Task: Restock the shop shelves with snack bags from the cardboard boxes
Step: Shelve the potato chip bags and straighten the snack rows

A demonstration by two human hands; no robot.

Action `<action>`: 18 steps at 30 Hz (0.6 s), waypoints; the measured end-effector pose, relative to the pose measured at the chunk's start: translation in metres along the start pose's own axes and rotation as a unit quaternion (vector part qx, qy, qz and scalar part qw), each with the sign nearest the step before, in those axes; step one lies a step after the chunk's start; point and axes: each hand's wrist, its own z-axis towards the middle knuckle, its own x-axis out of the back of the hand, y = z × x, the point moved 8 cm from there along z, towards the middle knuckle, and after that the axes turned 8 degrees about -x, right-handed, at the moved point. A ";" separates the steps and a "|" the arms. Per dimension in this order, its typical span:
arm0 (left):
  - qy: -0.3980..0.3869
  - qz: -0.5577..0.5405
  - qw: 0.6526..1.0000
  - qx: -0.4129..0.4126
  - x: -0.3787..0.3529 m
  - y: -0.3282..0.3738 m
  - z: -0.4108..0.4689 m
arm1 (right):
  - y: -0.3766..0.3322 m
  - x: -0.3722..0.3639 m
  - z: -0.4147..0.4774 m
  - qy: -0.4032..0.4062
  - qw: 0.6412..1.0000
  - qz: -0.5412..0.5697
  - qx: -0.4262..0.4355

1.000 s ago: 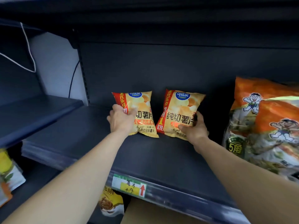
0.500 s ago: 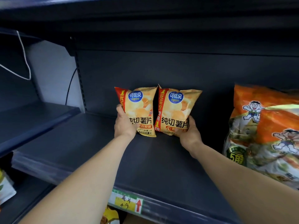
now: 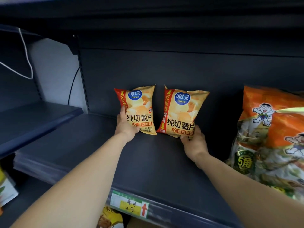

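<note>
Two yellow chip bags with red side stripes stand upright near the back of the dark shelf. My left hand grips the lower left edge of the left chip bag. My right hand holds the bottom right corner of the right chip bag, which tilts slightly to the right. A small gap separates the two bags. No cardboard box is clearly in view.
A big orange and green multipack leans at the right end of the shelf. A yellow price tag sits on the shelf's front rail. Another dark shelf lies to the left; snack bags show on the level below.
Both hands have stood the two chip bags up from a backward lean. The bags first came together, then parted a little, and they stand further back on the shelf.
</note>
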 end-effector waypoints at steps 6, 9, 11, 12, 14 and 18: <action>0.011 0.020 0.998 0.052 0.007 -0.003 -0.009 | -0.009 0.010 -0.017 0.092 0.996 0.002 -0.010; -0.012 0.012 0.998 0.060 0.004 -0.004 -0.011 | -0.017 0.011 -0.028 0.108 0.994 0.010 0.011; 0.005 0.016 0.998 0.057 0.007 -0.003 -0.016 | -0.021 0.010 -0.036 0.103 0.994 0.011 0.031; 0.010 0.023 0.999 0.047 0.009 0.000 -0.020 | -0.023 0.010 -0.041 0.098 0.994 0.013 0.041; 0.005 0.038 0.999 0.014 0.013 0.009 -0.030 | -0.029 0.009 -0.053 0.082 0.994 0.011 0.065; -0.046 0.030 0.997 -0.047 0.022 0.031 -0.066 | -0.038 0.004 -0.087 0.039 0.994 0.002 0.100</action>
